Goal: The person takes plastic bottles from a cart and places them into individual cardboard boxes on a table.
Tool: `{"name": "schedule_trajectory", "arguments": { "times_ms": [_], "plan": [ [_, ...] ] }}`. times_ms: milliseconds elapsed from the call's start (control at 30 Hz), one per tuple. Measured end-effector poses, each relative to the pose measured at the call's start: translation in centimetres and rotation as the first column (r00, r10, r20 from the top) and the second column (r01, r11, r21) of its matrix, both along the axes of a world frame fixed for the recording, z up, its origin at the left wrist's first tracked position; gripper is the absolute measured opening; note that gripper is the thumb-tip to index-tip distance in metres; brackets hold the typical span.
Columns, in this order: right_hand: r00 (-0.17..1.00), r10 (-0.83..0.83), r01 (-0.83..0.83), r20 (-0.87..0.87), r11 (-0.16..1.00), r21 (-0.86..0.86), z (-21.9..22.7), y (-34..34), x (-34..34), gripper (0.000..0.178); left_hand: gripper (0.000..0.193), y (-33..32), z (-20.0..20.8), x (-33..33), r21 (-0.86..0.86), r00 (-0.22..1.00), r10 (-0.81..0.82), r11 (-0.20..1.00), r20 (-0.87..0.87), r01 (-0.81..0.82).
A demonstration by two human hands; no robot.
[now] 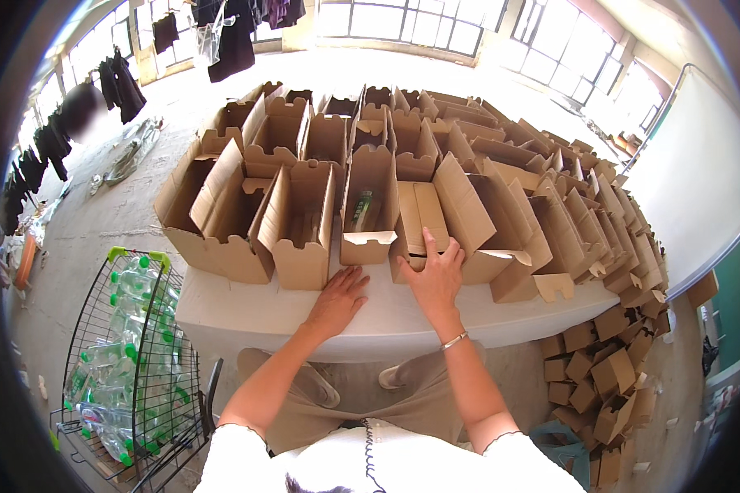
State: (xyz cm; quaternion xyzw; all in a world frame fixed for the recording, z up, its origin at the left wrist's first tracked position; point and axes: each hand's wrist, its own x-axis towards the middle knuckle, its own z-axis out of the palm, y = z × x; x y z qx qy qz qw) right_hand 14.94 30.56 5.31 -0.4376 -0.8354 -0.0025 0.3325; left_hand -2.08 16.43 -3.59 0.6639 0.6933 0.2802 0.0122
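A brown cardboard box point(420, 212) with its top flaps folded down stands at the table's front edge. My right hand point(436, 279) grips its near end, thumb at the left side and fingers on the lid edge. My left hand point(335, 302) lies flat on the white-covered table point(238, 308), fingers apart, holding nothing. Just beyond it is an open-topped box point(368, 201) with a green-labelled bottle point(360, 212) inside. To its left stands another open box point(302, 259). What the closed box contains is hidden.
Several rows of open cardboard boxes point(543, 230) fill the table. At left, a wire shopping cart point(168, 361) holds many clear bottles with green caps. More small boxes point(592, 370) are piled on the floor at right. Dark clothes point(123, 86) hang at the far left.
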Motion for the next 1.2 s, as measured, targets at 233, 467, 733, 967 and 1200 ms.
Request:
{"name": "schedule_trajectory", "arguments": {
  "times_ms": [233, 467, 733, 967, 1200],
  "plan": [
    [0.978, 0.039, -0.037, 0.205, 0.999, -0.013, 1.9, 1.4, 0.9, 0.08, 0.043, 0.3, -0.5, 0.0, 0.056, 1.0, 0.027, 0.998, 0.011, -0.028],
    [0.948, 0.233, -0.26, 0.217, 0.96, 0.103, 8.8, 9.4, -4.6, 0.061, 0.038, 0.5, -0.5, 0.2, 0.095, 0.993, 0.05, 0.994, 0.103, -0.06],
    [0.905, 0.304, -0.253, 0.296, 0.947, -0.199, 6.2, 21.9, -13.7, 0.044, 0.04, 0.6, -1.2, 0.1, 0.094, 0.996, 0.082, 0.992, 0.048, -0.086],
    [0.893, 0.146, -0.08, 0.426, 0.982, -0.169, 5.0, 23.9, -15.7, 0.027, 0.041, 0.4, -1.0, 0.4, 0.105, 0.996, 0.088, 0.99, 0.022, -0.09],
    [0.971, 0.154, -0.186, 0.182, 0.967, 0.175, 8.1, 22.7, -13.3, 0.023, 0.042, 0.4, -0.7, 0.4, 0.081, 0.994, 0.104, 0.991, 0.035, -0.107]
  ]
}}
